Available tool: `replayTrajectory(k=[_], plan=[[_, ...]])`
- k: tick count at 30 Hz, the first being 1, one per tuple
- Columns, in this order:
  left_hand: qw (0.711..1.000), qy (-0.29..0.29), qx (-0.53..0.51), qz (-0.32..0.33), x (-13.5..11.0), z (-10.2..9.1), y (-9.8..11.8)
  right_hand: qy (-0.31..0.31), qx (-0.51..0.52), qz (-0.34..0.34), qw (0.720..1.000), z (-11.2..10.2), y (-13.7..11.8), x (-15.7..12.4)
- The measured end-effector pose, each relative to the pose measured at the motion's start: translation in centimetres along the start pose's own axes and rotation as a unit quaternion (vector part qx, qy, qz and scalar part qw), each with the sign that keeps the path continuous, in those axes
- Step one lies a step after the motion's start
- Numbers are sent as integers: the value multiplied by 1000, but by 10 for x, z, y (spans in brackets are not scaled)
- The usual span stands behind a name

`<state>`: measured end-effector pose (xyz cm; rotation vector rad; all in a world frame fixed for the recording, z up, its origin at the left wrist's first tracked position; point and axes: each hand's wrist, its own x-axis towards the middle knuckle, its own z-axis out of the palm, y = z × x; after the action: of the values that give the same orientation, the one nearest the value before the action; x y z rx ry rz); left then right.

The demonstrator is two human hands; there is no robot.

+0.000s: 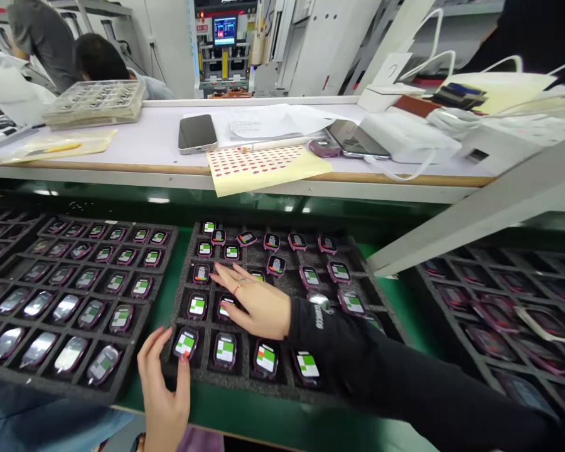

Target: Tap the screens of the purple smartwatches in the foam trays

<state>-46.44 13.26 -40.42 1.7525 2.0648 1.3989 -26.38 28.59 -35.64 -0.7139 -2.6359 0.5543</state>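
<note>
A dark foam tray on the green bench holds several smartwatch bodies with purple rims, most of their screens lit with green and white blocks. My left hand is at the tray's front left corner, thumb and fingers apart around a tilted smartwatch. Its thumb tip touches or nearly touches that smartwatch's lower edge. Stretched over the tray's middle, my right hand has its fingers spread and partly covers another smartwatch. Whatever lies beneath its palm is hidden.
More watch-filled foam trays stand left and right. A slanted white post rises at right. Behind runs a shelf with a phone, a yellow sticker sheet, papers and cables. People are at the back left.
</note>
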Motion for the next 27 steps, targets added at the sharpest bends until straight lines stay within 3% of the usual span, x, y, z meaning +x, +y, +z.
replayTrajectory(k=[4, 9, 16, 22, 27], plan=[[1000, 4, 0, -1, -1, 0, -4, -44, -36, 5, 998, 13, -2, 35], [1000, -2, 1, 10, -4, 0, -9, -97, -78, 29, 992, 8, -13, 39], [1000, 3, -3, -10, -10, 4, -22, -39, -96, 41, 994, -29, -22, -11], [998, 58, 29, -4, -15, 4, -33, 70, -152, 70, 983, -39, 8, -71], [997, 44, 58, 11, -12, 4, -32, 116, -169, 111, 973, -35, 30, -89]])
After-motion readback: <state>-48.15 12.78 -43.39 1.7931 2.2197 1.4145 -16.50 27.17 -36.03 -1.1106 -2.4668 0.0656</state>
